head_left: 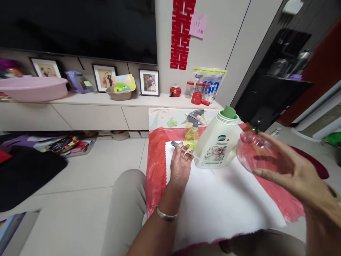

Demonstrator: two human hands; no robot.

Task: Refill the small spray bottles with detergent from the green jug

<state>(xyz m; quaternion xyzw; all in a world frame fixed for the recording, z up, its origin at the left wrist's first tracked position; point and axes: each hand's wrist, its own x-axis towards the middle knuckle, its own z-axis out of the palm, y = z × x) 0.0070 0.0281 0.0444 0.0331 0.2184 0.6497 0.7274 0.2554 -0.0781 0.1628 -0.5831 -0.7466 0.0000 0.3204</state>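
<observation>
In our right hand (295,170) we grip a see-through pink, rounded bottle (262,154), tilted, its open neck toward the left, in front of the surface's red plastic sheet (157,170). Our left hand (181,163), fingers curled, pinches a thin translucent tube with a grey end (174,143). Between our hands, a whitish plastic jug with a green spout (215,142) stands upright on a white cloth (213,202), near a grey-triggered spray bottle of yellow liquid (192,133).

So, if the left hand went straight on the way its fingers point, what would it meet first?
Probably the yellow spray bottle with the grey trigger head, beyond the left hand, though depth is unclear here.
</observation>
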